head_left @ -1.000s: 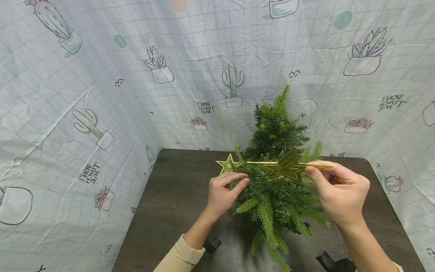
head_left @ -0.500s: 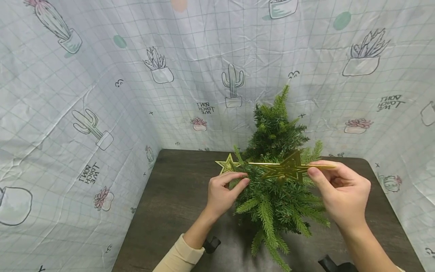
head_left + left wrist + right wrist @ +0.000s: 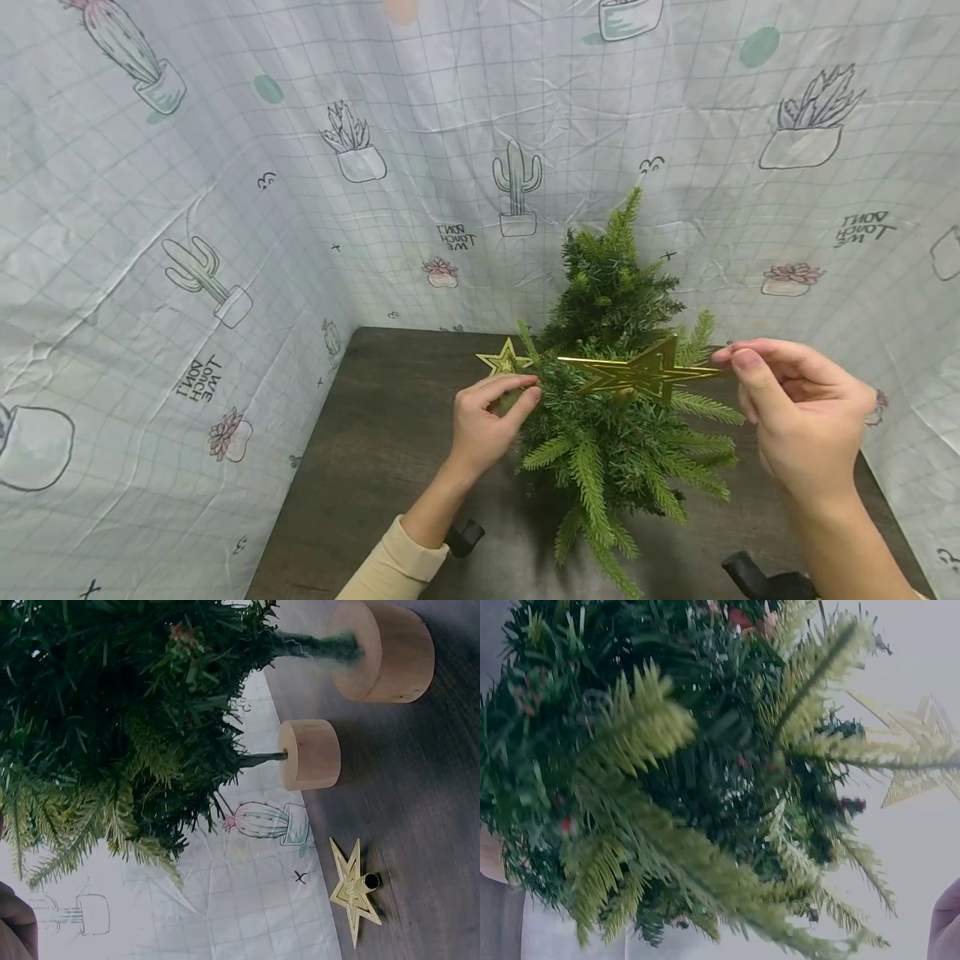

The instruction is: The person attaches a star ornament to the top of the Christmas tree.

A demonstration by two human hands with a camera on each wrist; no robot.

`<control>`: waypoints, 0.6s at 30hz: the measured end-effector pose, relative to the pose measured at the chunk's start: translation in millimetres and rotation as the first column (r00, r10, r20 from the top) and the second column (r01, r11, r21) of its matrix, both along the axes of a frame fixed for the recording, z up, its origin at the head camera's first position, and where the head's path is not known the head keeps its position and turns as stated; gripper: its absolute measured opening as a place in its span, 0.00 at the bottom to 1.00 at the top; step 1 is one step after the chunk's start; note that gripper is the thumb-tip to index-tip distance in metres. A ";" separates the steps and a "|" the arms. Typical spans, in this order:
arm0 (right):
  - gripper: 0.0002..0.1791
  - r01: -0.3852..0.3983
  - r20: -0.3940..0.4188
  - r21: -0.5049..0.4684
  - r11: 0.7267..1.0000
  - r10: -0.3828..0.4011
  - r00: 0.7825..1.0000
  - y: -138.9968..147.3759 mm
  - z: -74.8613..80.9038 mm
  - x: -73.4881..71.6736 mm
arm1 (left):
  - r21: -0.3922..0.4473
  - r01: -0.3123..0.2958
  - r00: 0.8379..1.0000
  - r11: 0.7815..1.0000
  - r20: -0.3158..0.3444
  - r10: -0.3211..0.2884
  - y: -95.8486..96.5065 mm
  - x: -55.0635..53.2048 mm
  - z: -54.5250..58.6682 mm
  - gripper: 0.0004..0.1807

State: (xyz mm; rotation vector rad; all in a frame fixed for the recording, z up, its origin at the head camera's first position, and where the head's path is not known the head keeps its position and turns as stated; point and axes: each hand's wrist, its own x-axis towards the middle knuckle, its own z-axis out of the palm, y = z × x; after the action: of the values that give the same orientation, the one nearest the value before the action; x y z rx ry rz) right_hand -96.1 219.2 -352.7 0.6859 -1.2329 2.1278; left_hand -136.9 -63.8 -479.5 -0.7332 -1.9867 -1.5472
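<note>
A gold star topper (image 3: 637, 372) sits over the top of the nearer artificial Christmas tree (image 3: 600, 467). My right hand (image 3: 810, 408) is just off the star's right point, its thumb and forefinger bent near each other; I see no star point between them. In the right wrist view, the star (image 3: 915, 746) stands apart from the hand's edge (image 3: 945, 922). My left hand (image 3: 487, 417) is at the tree's left side, fingers loosely bent, with nothing visible in them. A second gold star topper (image 3: 506, 358) lies on the table; the left wrist view shows its dark socket.
Behind stands a second tree (image 3: 615, 275). Round wooden bases (image 3: 311, 754) carry both trees on the dark wooden table (image 3: 375, 417). A cactus-printed cloth (image 3: 420, 167) hangs around the back and sides. Black wrist mounts (image 3: 765, 579) show beneath the wrists.
My right hand has let go of the star's point and moved right. The star has shifted slightly right and turned a little. My left hand has drawn slightly left.
</note>
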 end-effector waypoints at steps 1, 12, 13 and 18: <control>0.04 -0.007 -0.005 -0.017 1.000 0.007 1.000 1.1 1.0 -0.8 | 0.011 -0.005 1.000 1.000 -0.010 0.005 -1.4 -0.9 0.5 0.07; 0.06 -0.012 0.002 -0.132 0.991 0.012 1.000 12.0 9.7 -11.8 | 0.098 -0.124 0.992 0.988 -0.028 0.127 -23.0 -11.7 12.1 0.05; 0.06 -0.006 0.008 -0.129 0.992 0.007 1.000 13.6 9.5 -13.2 | 0.097 -0.143 0.989 0.985 -0.025 0.146 -24.5 -12.9 11.6 0.05; 0.06 0.038 0.059 -0.091 0.995 -0.032 0.998 23.7 5.1 -20.3 | 0.101 -0.203 0.978 0.974 -0.015 0.206 -30.2 -17.3 5.0 0.05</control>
State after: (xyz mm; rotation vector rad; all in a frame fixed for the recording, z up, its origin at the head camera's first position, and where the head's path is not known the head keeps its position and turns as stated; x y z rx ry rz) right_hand -116.4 243.0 -347.6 0.5633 -1.1605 2.1740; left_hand -154.2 -94.0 -474.5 -0.4892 -1.8872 -1.4934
